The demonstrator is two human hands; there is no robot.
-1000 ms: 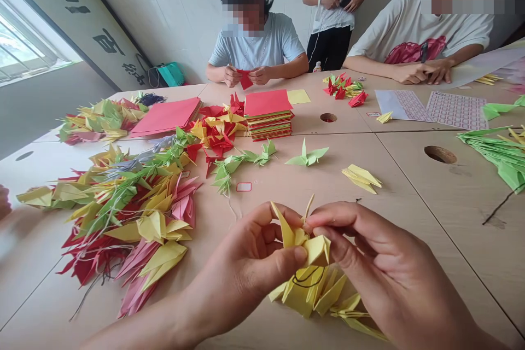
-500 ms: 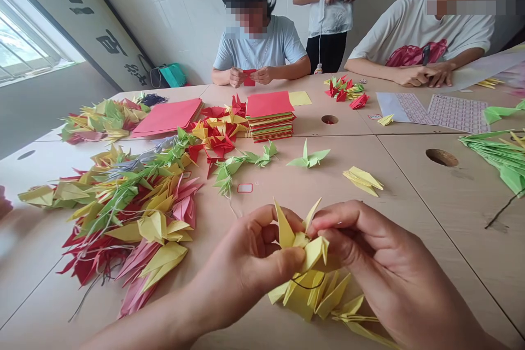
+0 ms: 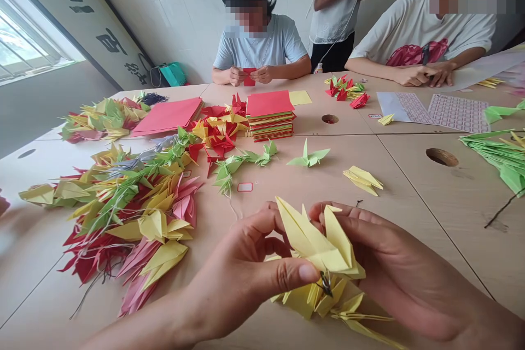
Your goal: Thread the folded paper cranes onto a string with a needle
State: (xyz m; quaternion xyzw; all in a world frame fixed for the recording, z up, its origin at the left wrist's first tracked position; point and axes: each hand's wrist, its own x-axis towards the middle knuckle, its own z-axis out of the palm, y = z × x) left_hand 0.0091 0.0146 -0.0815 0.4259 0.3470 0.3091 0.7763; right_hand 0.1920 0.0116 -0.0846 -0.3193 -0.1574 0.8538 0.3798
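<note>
A yellow origami crane is held up between my hands above the table. My left hand pinches it from the left, thumb along its lower edge. At its right side is my right hand, closed around the wing, with fingertips partly hidden behind the folded paper. A knot of black thread hangs under the crane, and a short dark end sticks out behind my right hand. Below lie more yellow cranes, partly covered by my hands.
Strung cranes in several colours are heaped at left. Stacks of red paper stand farther back. A green crane and folded yellow pieces lie ahead. A table hole is at right. Two people sit opposite; another stands behind.
The yellow crane has turned, so its wings now face me, and the black thread knot shows beneath it. My right hand has shifted right and rolled over. The standing person has turned.
</note>
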